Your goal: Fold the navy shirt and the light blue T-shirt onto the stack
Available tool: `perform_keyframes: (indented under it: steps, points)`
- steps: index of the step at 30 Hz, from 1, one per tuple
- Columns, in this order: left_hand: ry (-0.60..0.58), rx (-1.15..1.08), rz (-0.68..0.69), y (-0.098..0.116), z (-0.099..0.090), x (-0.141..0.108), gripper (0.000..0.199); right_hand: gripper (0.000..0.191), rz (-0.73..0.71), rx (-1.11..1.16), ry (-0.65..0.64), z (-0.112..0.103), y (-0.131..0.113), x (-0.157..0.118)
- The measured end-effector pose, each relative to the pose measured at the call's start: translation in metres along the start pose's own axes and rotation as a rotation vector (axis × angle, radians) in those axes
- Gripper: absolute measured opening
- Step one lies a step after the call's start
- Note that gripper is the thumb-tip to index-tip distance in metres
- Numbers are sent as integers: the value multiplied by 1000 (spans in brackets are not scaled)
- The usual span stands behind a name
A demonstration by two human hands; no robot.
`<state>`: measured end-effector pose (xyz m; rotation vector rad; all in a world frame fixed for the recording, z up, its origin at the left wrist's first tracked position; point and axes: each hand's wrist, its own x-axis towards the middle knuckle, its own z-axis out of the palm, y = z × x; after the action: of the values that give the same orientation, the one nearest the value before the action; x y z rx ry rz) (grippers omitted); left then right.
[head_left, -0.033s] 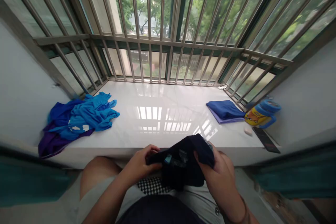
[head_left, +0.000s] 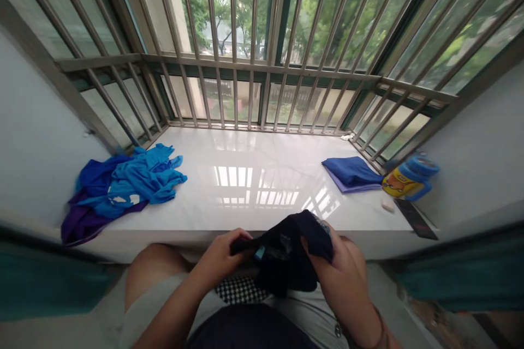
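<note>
A dark navy garment point(head_left: 286, 262) with a faded print and a small turquoise patch hangs bunched between my hands, above my lap. My left hand point(head_left: 225, 253) pinches its left end between thumb and fingers. Wrapped round the upper right part, my right hand point(head_left: 338, 262) has its thumb on the near side of the cloth, and the fingers behind are mostly hidden. Because the garment is crumpled, its exact kind does not show. Below it, a black-and-white checked cloth point(head_left: 240, 290) is partly visible on my lap.
On the white sill point(head_left: 245, 147), a heap of blue and purple clothes point(head_left: 135, 182) lies left. At right are folded blue cloths point(head_left: 352, 173), a blue-yellow mug point(head_left: 409, 177), a small pale block point(head_left: 387, 205) and a dark phone-like slab point(head_left: 415, 219). Metal window bars point(head_left: 266, 71) stand behind.
My left hand has shifted very slightly and its fingers sit closer on the cloth. Less of the turquoise patch shows. The right hand stays nearly still.
</note>
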<state>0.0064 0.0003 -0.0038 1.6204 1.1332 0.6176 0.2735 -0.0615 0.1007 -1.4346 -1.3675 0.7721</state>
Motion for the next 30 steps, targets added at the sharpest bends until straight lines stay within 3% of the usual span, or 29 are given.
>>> perform_keyframes:
  steps: [2, 4, 6, 9, 13, 17, 21, 25, 27, 30]
  points:
    - [47, 34, 22, -4, 5, 7, 36, 25, 18, 8, -42, 3, -2, 0]
    - [126, 22, 38, -10, -3, 12, 40, 27, 46, -47, -46, -1, -3, 2]
    - [259, 34, 39, -12, -23, 15, 39, 34, 66, -131, -53, -9, -1, 5]
    - [455, 115, 54, -3, -60, 13, 38, 48, 82, -207, -168, -21, 11, 7]
    - [524, 290, 191, 32, -91, 2, 33, 47, 141, -172, -312, -20, 38, 3]
    - [498, 471, 336, 67, -97, -9, 28, 57, 94, -147, -300, -6, 60, 0]
    - [436, 571, 389, 85, -99, -16, 25, 26, -48, -174, -316, 2, 67, 3]
    - [338, 636, 356, 92, -112, -23, 23, 11, -186, -122, -255, -2, 67, 8]
    - [245, 668, 299, 93, -122, -28, 19, 16, -247, -90, -235, -10, 65, 11]
    - [39, 718, 181, 84, -133, -32, 18, 39, -329, -74, -228, -26, 62, 17]
